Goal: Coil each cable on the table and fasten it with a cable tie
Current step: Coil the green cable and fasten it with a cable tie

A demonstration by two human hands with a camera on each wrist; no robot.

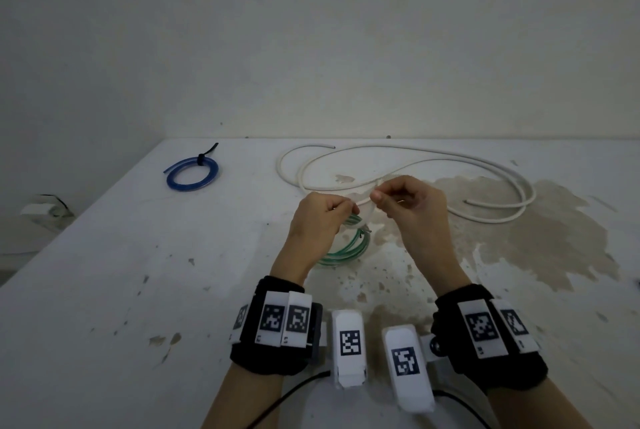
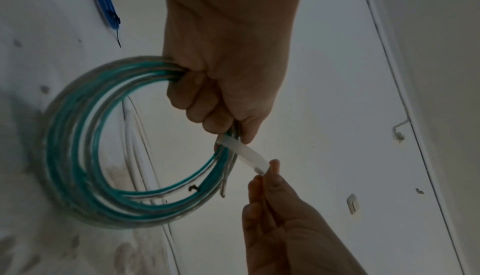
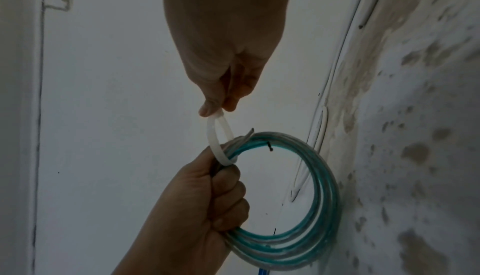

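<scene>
Right wrist view: my left hand (image 3: 207, 201) grips green coil (image 3: 311, 207); right fingers (image 3: 207, 109) pinch white tie (image 3: 215, 142). Slack grip risks loops springing apart.

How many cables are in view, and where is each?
3. The blue cable lies coiled and tied at the table's far left; the white cable lies loose at the far right; the green cable is coiled in the left hand.

head: above, facing forward and down over table (image 1: 104, 324), both wrists near | left wrist: close along left hand (image 2: 228, 78) | right wrist: close along right hand (image 3: 223, 53) | shared: green coil (image 2: 85, 146), white tie (image 3: 217, 142)
</scene>
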